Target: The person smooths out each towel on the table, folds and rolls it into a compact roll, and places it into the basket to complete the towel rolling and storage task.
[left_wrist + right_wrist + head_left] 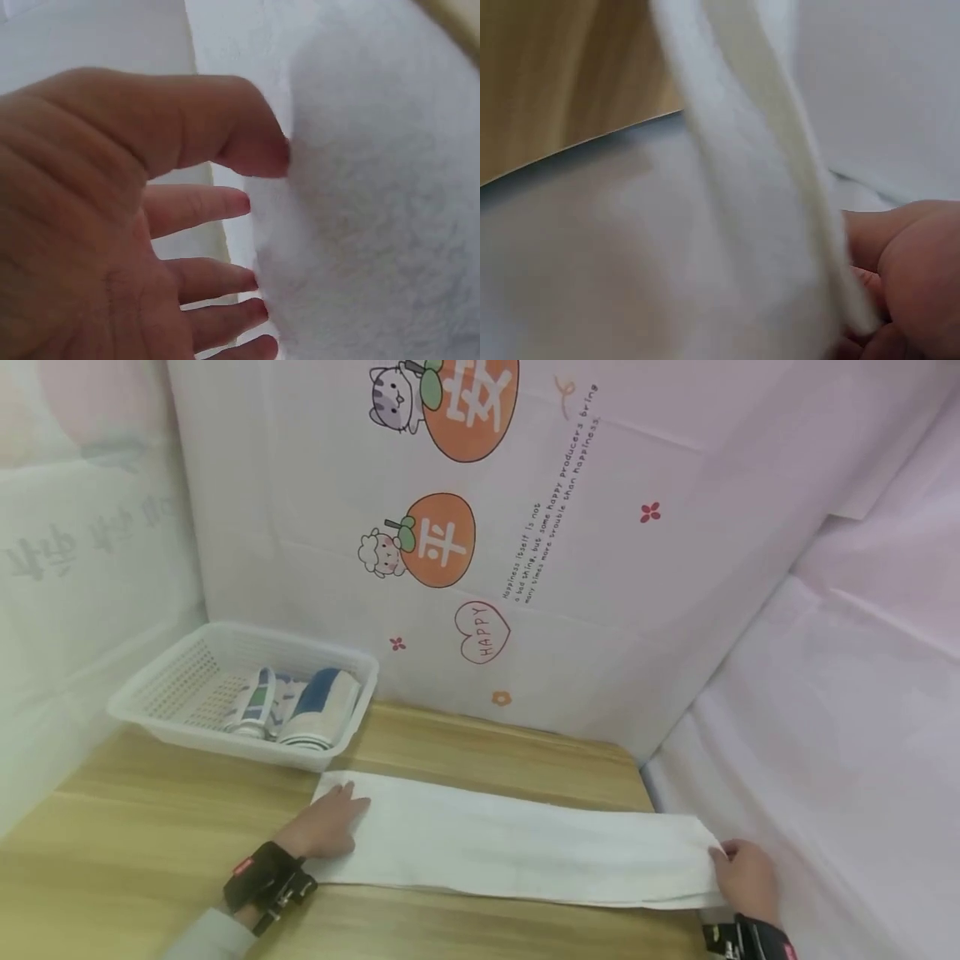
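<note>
A long white towel (pixel 525 847), folded into a band, lies across the wooden table. My left hand (pixel 326 825) rests on its left end. In the left wrist view the left fingers (pixel 217 277) are extended at the edge of the white cloth (pixel 375 210), the thumb touching it. At the opposite end my right hand (pixel 750 878) pinches the towel's right edge, which reaches the table's right side. Close up in the right wrist view, the layered towel edge (pixel 757 150) runs into the right hand (pixel 930 270); part of those fingers is hidden.
A white plastic basket (pixel 240 748) stands at the back left with rolled, blue-patterned cloths (pixel 318 706) inside. Behind the wooden table (pixel 480 739) hangs a printed white sheet (pixel 600 635), and more pale sheeting (pixel 840 735) closes in the right side.
</note>
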Demonstrator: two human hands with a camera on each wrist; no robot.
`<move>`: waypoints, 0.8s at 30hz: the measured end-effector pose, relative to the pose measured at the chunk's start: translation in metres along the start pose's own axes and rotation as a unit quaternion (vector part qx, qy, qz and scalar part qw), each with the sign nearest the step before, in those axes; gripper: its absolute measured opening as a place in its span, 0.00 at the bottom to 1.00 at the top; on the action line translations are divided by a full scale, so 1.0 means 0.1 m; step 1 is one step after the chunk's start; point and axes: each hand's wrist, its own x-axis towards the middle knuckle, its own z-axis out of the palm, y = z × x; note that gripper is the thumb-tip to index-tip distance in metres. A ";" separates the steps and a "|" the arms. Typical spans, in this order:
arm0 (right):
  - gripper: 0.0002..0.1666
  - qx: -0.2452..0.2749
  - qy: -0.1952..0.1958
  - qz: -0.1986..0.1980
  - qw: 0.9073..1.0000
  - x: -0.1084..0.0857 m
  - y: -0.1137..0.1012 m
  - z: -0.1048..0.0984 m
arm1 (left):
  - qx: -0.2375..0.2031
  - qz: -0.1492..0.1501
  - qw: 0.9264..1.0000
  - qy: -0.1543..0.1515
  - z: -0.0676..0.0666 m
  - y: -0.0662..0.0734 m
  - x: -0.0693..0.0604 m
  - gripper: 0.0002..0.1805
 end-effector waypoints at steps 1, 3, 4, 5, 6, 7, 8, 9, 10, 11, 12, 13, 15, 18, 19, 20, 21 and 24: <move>0.19 0.000 0.011 0.000 1.000 -0.02 -0.05 -0.03 | -0.003 0.009 1.000 0.008 0.01 0.04 0.03 0.30; 0.19 0.007 0.032 -0.007 0.999 -0.05 -0.22 -0.10 | -0.011 0.036 0.999 0.034 0.03 0.14 0.11 0.23; 0.19 0.011 0.039 -0.015 0.999 -0.06 -0.33 -0.13 | -0.017 0.050 0.997 0.050 0.04 0.20 0.16 0.21; 0.19 0.017 0.048 -0.028 0.998 -0.08 -0.44 -0.15 | -0.025 0.062 0.996 0.063 0.06 0.27 0.22 0.19; 0.18 0.026 0.065 -0.050 0.996 -0.09 -0.56 -0.16 | -0.038 0.070 0.994 0.071 0.07 0.35 0.27 0.18; 0.16 0.037 0.083 -0.075 0.993 -0.11 -0.68 -0.16 | -0.051 0.076 0.993 0.077 0.08 0.43 0.32 0.18; 0.15 0.051 0.097 -0.098 0.989 -0.14 -0.81 -0.14 | -0.059 0.085 0.991 0.081 0.10 0.51 0.38 0.17; 0.12 0.063 0.114 -0.126 0.983 -0.16 -0.94 -0.12 | -0.074 0.090 0.990 0.081 0.12 0.59 0.43 0.18; 0.10 0.074 0.129 -0.154 0.977 -0.19 -1.06 -0.08 | -0.089 0.096 0.988 0.078 0.14 0.66 0.47 0.18; 0.07 0.086 0.144 -0.182 0.969 -0.22 -1.19 -0.04 | -0.106 0.101 0.987 0.072 0.16 0.73 0.51 0.19; 0.05 0.098 0.150 -0.203 0.963 -0.26 -1.33 -0.01 | -0.121 0.106 0.985 0.066 0.17 0.80 0.55 0.19; 0.04 0.111 0.148 -0.219 0.958 -0.29 -1.46 0.03 | -0.135 0.114 0.982 0.059 0.20 0.86 0.58 0.20; 0.02 0.131 0.135 -0.240 0.952 -0.37 -1.71 0.13 | -0.169 0.130 0.976 0.043 0.23 0.97 0.63 0.22; 0.02 0.167 0.104 -0.266 0.944 -0.55 -2.05 0.31 | -0.184 0.151 0.971 0.026 0.30 1.10 0.65 0.26; 0.02 0.179 0.095 -0.282 0.938 -0.62 -2.15 0.39 | -0.183 0.157 0.970 0.022 0.33 1.14 0.65 0.27; 0.02 0.191 0.084 -0.299 0.931 -0.70 -2.25 0.47 | -0.181 0.163 0.970 0.020 0.35 1.16 0.64 0.28; 0.02 0.202 0.070 -0.321 0.923 -0.78 -2.34 0.56 | -0.179 0.166 0.970 0.019 0.37 1.19 0.64 0.29; 0.04 0.228 0.009 -0.375 0.899 -0.98 -2.56 0.87 | -0.176 0.163 0.970 0.029 0.42 1.19 0.60 0.29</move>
